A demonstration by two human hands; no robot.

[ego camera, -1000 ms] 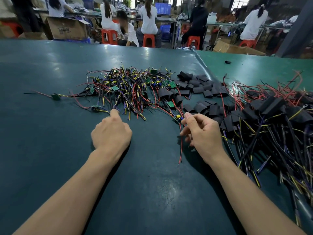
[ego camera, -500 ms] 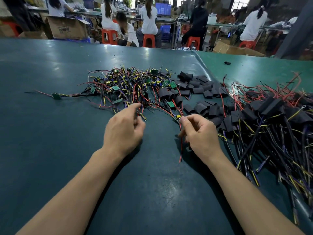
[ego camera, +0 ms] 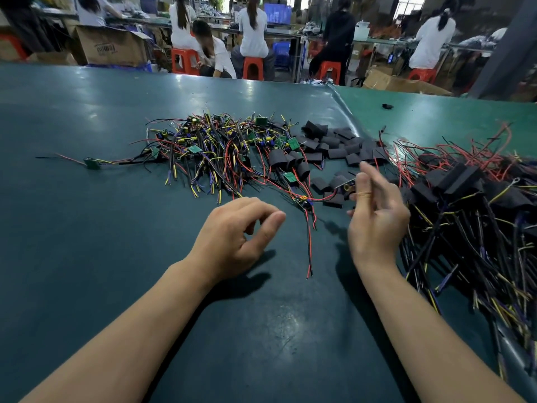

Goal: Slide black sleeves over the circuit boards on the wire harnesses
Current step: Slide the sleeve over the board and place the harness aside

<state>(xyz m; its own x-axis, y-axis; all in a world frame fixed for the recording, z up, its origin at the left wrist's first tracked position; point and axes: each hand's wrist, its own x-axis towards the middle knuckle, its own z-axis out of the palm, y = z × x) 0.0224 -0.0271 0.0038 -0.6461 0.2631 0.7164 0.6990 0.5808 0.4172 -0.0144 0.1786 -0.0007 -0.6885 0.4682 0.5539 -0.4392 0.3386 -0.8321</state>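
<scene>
Hands over dark green table (ego camera: 87, 257), between the piles. Right hand (ego camera: 377, 219) raised just off the surface — thumb and forefinger look to pinch a small circuit board (ego camera: 345, 186) with a blue part on it, other fingers spread loosely; motion blur makes the exact grip hard to read. Red and black wires (ego camera: 309, 237) trail from that area down across the table toward the near edge. Left hand (ego camera: 232, 234) hovers low beside them, fingers loosely curled, holding nothing. Unsleeved harnesses (ego camera: 218, 152) lie in a tangled pile straight ahead, green boards showing; one stray harness (ego camera: 93, 163) lies apart to the left. Loose black sleeves (ego camera: 328, 146) heaped just right of that pile. Sleeved harnesses (ego camera: 470, 205) stacked at far right — partly under the right forearm.
</scene>
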